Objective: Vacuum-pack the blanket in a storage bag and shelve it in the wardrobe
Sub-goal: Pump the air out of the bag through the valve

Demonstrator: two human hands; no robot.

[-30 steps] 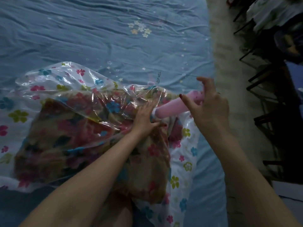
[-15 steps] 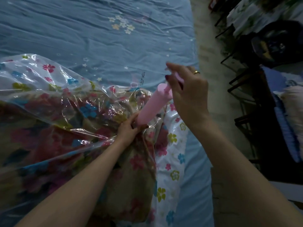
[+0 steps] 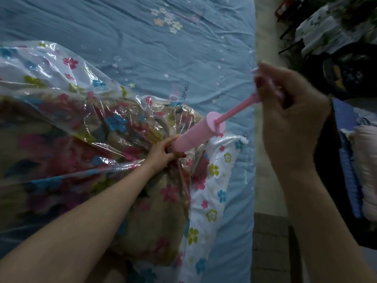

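A clear storage bag (image 3: 67,82) printed with coloured flowers lies on the bed, with a brownish flowered blanket (image 3: 51,160) inside it. A pink hand pump (image 3: 195,133) stands tilted on the bag, its lower end against the plastic. My left hand (image 3: 163,154) grips the base of the pump cylinder where it meets the bag. My right hand (image 3: 285,111) holds the pump's handle, and the thin pink rod (image 3: 234,110) is drawn out of the cylinder toward the upper right.
The bag lies on a blue bedsheet (image 3: 142,37) with small star and flower prints. The bed's right edge borders a pale floor strip (image 3: 265,27). Dark furniture and bundles (image 3: 346,68) crowd the right side. A brick-patterned patch (image 3: 269,242) shows at lower right.
My right hand has pulled the pump handle up and to the right, drawing the rod out of the cylinder. My left hand stays at the pump's base.
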